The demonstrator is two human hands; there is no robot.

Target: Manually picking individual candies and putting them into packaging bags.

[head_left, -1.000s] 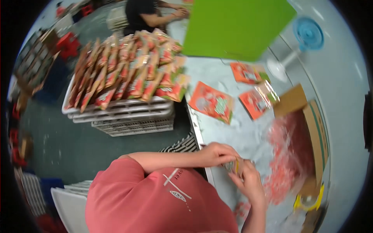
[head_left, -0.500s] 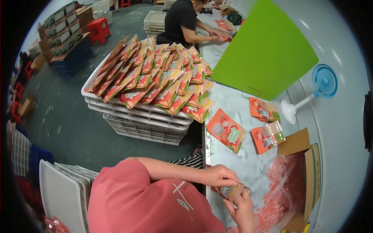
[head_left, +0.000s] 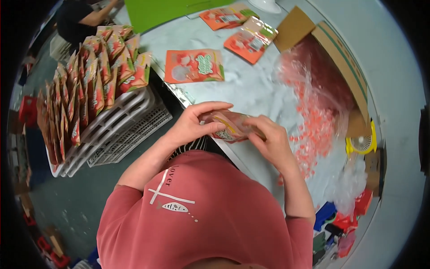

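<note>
Flanking held pouch (head_left: 233,127) — crates (head_left: 138,131), carton (head_left: 344,62)

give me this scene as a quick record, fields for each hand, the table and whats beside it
left hand: grips one end of a printed pouch
right hand: grips the pouch's other end
table: orange pouches lying flat, loose pink pieces
table's right side: open cardboard box, clear plastic bag, small yellow fan
left of table: stacked white plastic trays, leaning pouches on top
</note>
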